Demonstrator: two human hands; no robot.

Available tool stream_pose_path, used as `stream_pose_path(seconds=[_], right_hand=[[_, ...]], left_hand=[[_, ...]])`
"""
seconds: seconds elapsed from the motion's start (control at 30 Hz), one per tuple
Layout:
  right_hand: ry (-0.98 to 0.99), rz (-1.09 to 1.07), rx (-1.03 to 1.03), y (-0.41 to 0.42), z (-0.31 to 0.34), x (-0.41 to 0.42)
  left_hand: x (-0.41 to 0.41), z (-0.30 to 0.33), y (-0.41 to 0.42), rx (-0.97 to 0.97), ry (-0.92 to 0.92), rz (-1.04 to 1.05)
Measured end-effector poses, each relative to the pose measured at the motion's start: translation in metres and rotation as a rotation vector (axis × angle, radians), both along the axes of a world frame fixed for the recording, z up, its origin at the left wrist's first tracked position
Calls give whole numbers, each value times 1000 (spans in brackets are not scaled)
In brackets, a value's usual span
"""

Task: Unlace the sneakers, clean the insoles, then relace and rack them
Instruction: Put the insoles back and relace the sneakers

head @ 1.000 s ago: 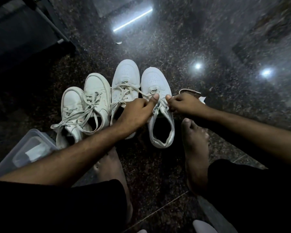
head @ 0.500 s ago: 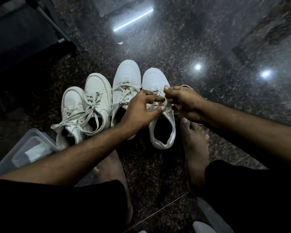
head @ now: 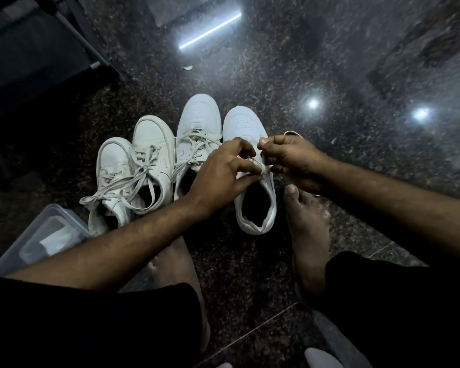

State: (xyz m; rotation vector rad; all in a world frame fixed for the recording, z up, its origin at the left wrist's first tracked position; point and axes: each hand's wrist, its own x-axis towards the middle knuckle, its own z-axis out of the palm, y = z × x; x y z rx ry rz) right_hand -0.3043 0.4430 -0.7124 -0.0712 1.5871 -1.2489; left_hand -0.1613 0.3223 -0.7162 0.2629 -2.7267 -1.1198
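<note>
Light, soft-sided rightmost white sneaker [head: 252, 181] standing mid granite floor [head: 329, 62], best steadied at collar; thin, limp lace [head: 262, 170] pinched by left hand [head: 223, 171] and right hand [head: 290, 158] over eyelets.

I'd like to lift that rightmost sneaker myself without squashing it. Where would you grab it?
Probably by the heel collar of the rightmost sneaker, coming from the near side. Its opening gapes toward the person and the heel rim is bare, while the left hand and right hand crowd the lace area, so a grip there looks awkward.
</note>
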Motion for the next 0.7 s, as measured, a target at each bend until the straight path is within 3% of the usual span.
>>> stream_pose_path(seconds=[0.07, 0.2, 0.33, 0.4, 0.5, 0.57, 0.7], right_hand=[[31, -44, -26, 2, 0, -1], [10, -128, -210, 2, 8, -5], [-150, -92, -360, -1, 19, 1], [-68, -46, -321, -1, 16, 3], [256, 77, -174, 6, 4, -4], [349, 115, -110, 11, 2, -7], [582, 281, -66, 7, 7, -6]], left_hand=[[-4, 4, 3, 253, 14, 150], [-18, 24, 0, 934, -25, 534], [-20, 34, -5, 1317, 47, 628], [-17, 28, -5, 1336, 31, 616], [-13, 19, -12, 1278, 1, 682], [-10, 17, -14, 1226, -44, 664], [-8, 20, -2, 878, -189, 398]])
